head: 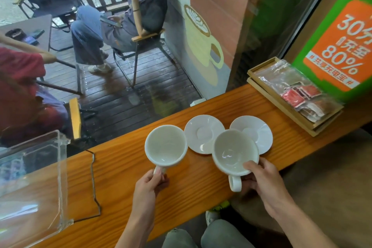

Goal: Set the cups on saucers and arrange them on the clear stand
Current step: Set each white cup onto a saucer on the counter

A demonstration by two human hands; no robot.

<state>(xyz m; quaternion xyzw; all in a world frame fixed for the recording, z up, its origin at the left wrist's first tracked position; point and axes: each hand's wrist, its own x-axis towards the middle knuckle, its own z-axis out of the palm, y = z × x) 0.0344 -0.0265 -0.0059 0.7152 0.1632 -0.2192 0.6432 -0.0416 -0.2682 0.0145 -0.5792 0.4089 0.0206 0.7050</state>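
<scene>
Two empty white cups are held over the wooden counter. My left hand grips the handle of the left cup. My right hand holds the right cup by its near rim, thumb over the edge, its handle pointing toward me. Behind the cups lie two bare white saucers side by side: the left saucer and the right saucer, which the right cup partly covers. The clear stand sits at the counter's left end with nothing on it.
A wooden tray with a plastic bag of sachets lies at the counter's far right, next to a green and orange sign. Beyond the glass, people sit on chairs on a dark deck. My knees show below the counter's near edge.
</scene>
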